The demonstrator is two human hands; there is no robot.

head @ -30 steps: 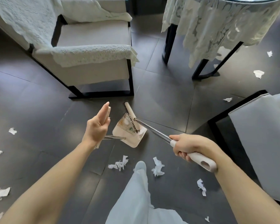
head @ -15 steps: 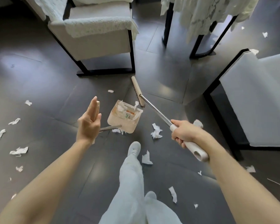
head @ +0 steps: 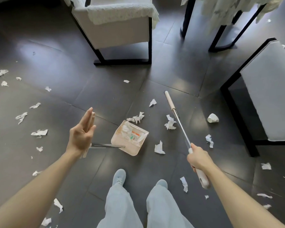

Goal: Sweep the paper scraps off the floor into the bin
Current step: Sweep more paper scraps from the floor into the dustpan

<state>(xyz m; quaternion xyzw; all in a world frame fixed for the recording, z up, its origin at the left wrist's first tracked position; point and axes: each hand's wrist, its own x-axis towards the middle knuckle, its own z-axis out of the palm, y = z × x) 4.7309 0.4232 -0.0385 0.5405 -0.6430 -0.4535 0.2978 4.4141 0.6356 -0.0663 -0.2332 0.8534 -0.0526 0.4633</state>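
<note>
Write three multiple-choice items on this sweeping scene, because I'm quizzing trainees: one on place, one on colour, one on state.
1. Where is the dustpan?
A) under the armchair
B) just ahead of the shoes
C) on the table

2. What colour is the floor?
A) dark grey
B) red
C) white

3. What is the right hand doing?
A) hanging idle
B) picking up a scrap
C) gripping the broom

Answers:
1 B, it shows just beyond both toes.
2 A, every tile is dark grey.
3 C, its fingers wrap the white grip.

Broom [head: 179, 122] in right hand [head: 198, 159], dustpan [head: 135, 149] of paper scraps [head: 126, 129], littered floor [head: 56, 66].
</note>
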